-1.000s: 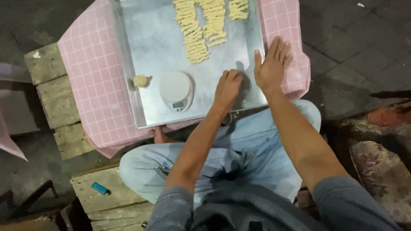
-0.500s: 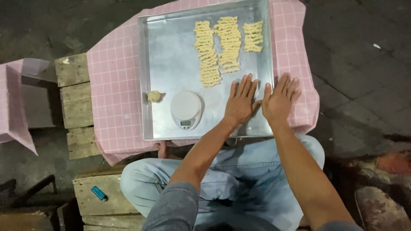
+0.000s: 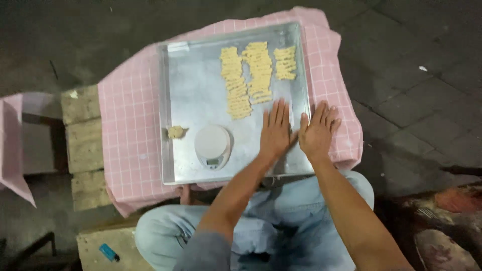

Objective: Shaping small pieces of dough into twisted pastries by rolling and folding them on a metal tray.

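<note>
A large metal tray [image 3: 196,65] lies on a pink checked cloth [image 3: 128,130]. My left hand [image 3: 275,131] rests flat, palm down, on the tray's right part, just below three rows of pale yellow dough strips [image 3: 256,78]. My right hand [image 3: 317,133] lies flat beside it over the tray's right rim and the cloth. Whether anything lies under the palms is hidden. A round white kitchen scale [image 3: 213,145] stands to the left of my left hand, and a small lump of dough [image 3: 175,132] sits near the tray's left rim.
The cloth covers a low wooden bench [image 3: 83,145] of rough planks. My legs in light blue jeans [image 3: 281,226] are below the tray. A blue lighter [image 3: 108,252] lies on a wooden plank at the lower left. Dark paving surrounds everything.
Both hands have slid forward on the tray, toward the dough rows, and now lie flat side by side. The view has shifted so the whole tray shows.
</note>
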